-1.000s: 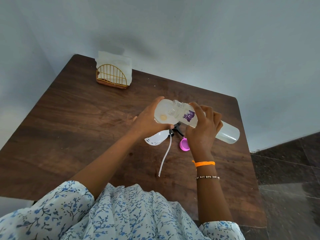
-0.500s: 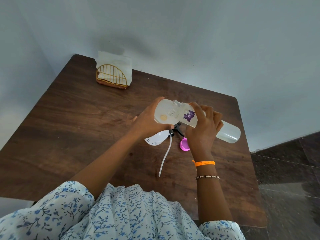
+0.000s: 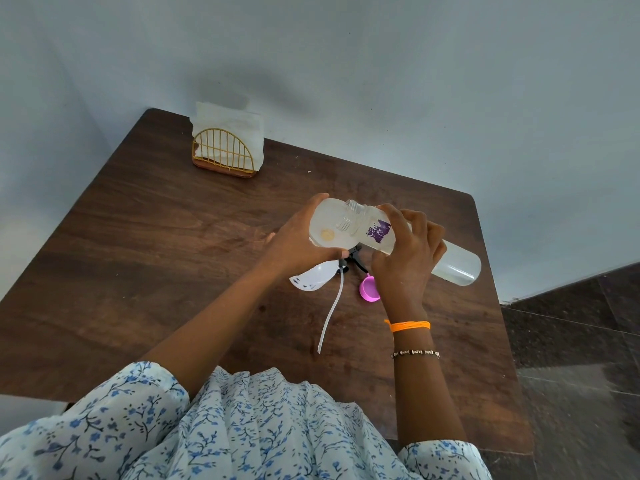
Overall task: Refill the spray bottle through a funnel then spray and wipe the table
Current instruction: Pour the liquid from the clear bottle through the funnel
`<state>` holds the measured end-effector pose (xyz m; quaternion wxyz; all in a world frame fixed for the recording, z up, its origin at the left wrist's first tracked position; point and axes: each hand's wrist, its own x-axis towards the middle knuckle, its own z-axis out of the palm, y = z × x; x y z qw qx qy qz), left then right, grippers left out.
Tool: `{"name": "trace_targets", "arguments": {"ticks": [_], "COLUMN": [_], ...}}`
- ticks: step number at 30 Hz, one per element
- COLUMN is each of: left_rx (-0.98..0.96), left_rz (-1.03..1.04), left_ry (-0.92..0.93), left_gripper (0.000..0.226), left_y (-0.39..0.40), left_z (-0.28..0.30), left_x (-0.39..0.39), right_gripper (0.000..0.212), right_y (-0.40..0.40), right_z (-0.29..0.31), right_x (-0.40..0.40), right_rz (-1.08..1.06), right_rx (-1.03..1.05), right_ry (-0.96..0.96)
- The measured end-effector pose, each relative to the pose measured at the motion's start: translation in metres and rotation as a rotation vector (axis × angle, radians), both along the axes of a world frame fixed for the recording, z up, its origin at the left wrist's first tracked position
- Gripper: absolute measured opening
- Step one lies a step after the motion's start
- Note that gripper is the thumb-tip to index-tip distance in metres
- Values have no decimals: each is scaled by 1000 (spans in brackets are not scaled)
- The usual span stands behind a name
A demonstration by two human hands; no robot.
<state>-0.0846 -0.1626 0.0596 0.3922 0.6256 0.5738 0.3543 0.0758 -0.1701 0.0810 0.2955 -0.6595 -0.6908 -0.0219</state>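
My left hand (image 3: 298,245) grips a round translucent white funnel (image 3: 327,232) above the middle of the brown table (image 3: 145,258). My right hand (image 3: 405,258) grips a clear refill bottle (image 3: 453,265) with a purple label, tilted so that its open threaded mouth lies over the funnel's bowl. What the funnel sits in is hidden under my left hand. The spray head (image 3: 313,278), white with a black nozzle and a long white dip tube (image 3: 330,313), lies on the table below my hands. A pink cap (image 3: 369,289) lies beside it.
A gold wire holder with white napkins (image 3: 227,150) stands at the table's far left corner. Grey walls close in behind and to the left. Dark tiled floor (image 3: 571,341) shows past the table's right edge.
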Motion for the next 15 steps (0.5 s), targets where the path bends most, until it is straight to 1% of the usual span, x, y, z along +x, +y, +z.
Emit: {"name": "trace_targets", "arguments": {"ticks": [15], "left_rx": [10], "left_rz": [-3], "left_ry": [-11], "left_gripper": [90], "left_y": [1], "left_z": [-3], "left_x": [1], "right_gripper": [65], "right_y": [0], "right_z": [3], "right_x": [-1], "right_rz": [-10], "right_rx": [-22], "right_ry": [-3]}}
